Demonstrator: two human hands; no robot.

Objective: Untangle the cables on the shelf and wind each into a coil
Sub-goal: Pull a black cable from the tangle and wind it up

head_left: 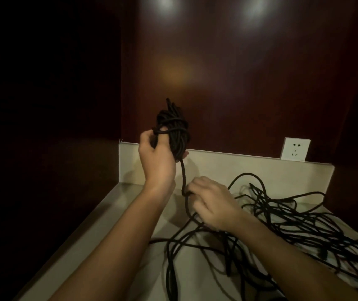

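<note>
My left hand [155, 153] grips the half-wound black coil [174, 131] raised at the far left; my right hand [211, 204] pinches its feeding strand [183, 177]. Winding's underway; next wrap needs slack from the tangle [293, 224] on the shelf [99, 224].

A coil [174, 131] is held up in the left hand [156, 156] above the shelf's [99, 227] back left corner. The right hand [211, 205] sits lower, toward the middle. Loose cables [299, 227] sprawl over the right side. A socket [295, 148] stands behind the back edge, right.
</note>
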